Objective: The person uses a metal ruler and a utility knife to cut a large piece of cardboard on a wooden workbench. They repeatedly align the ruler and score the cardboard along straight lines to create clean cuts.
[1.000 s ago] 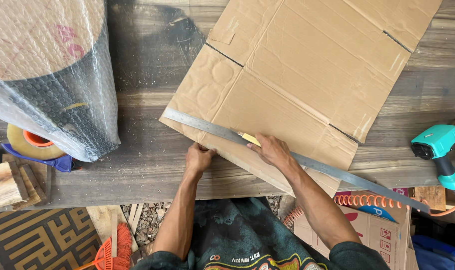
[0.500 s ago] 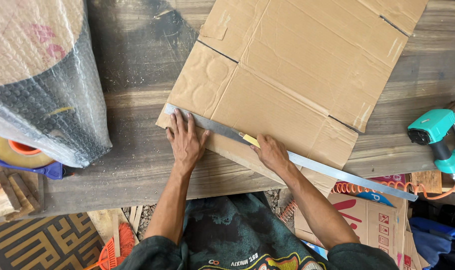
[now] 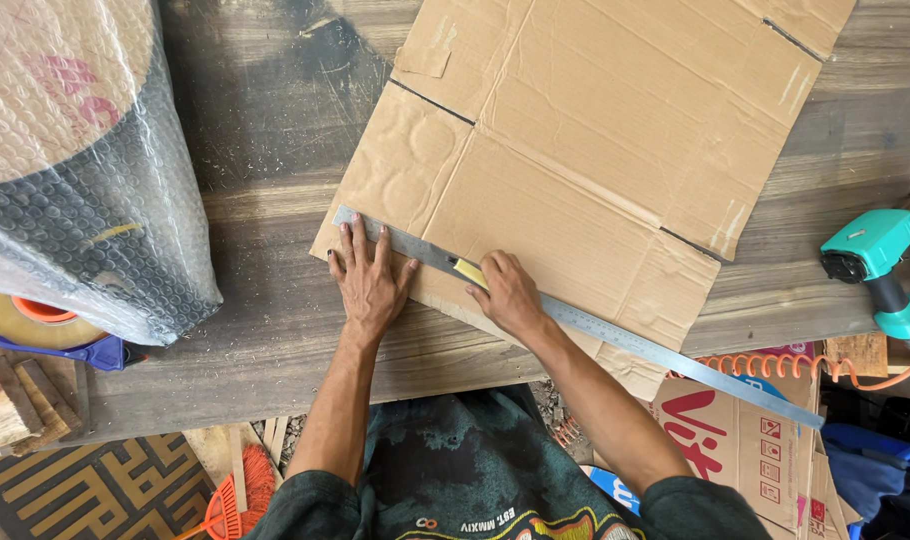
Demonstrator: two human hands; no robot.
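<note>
A large flattened cardboard sheet (image 3: 595,150) lies on a dark wooden table (image 3: 275,330), and it is the landmark for all the rest. Along the near left edge of the cardboard a long steel ruler (image 3: 615,335) lies slanted; its left end is at the near left corner of the cardboard and its right end goes out past the near edge, beyond the table.

The left hand (image 3: 368,280) lies flat with the fingers spread, pressing the left end of the ruler onto the cardboard at this corner. It grips nothing; it only pushes down.

The right hand (image 3: 505,295) is on the cardboard just to the right of the left hand, against the ruler. Its fingers are closed around a yellow knife (image 3: 469,272); only the front part of the knife shows out of the fist, and the tip touches the cardboard at the far edge of the ruler.

To the left of the cardboard, well apart, stands a big roll of bubble wrap (image 3: 75,170), and a tape dispenser (image 3: 40,325) with brown tape lies partly under it. To the right of the cardboard, at the table edge, lies a teal air tool (image 3: 875,265) with an orange coiled hose (image 3: 775,368). Near this corner, below the table, stands a printed carton (image 3: 755,440).
</note>
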